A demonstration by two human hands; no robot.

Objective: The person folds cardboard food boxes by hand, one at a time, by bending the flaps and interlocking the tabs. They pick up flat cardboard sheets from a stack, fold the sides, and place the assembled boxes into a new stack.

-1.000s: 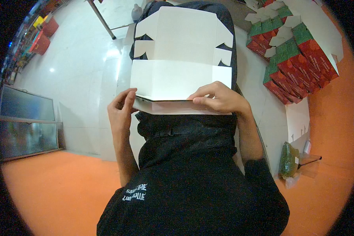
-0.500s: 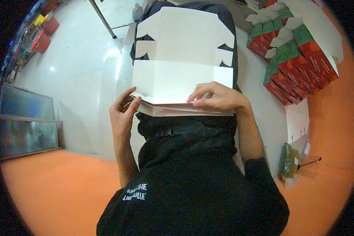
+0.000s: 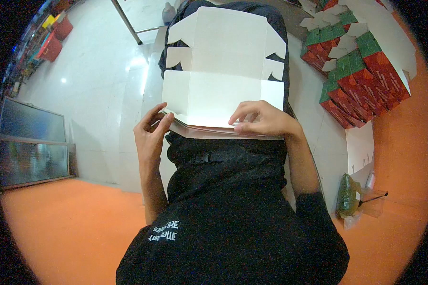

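Note:
A flat, white die-cut cardboard box blank (image 3: pixel 226 61) lies across my lap, with notched flaps on both sides and crease lines running through it. Its near edge is bent up along a fold. At the near left corner, my left hand (image 3: pixel 152 128) pinches the edge between thumb and fingers. My right hand (image 3: pixel 264 119) grips the same edge right of the middle, thumb and curled fingers closed on the card. Beneath the folded edge, more white card shows, and I cannot tell whether it is a second blank.
Red and green boxes (image 3: pixel 352 83) with raised white flaps stand in rows at the right. A green-filled plastic bag (image 3: pixel 348 195) lies near them on the orange floor (image 3: pixel 95 216). Red baskets (image 3: pixel 49 48) stand at the upper left, above a framed glass panel (image 3: pixel 33 121).
The near edge of the blank is bent slightly differently, with less of the card beneath showing. Both hands keep their grip and have shifted only a little.

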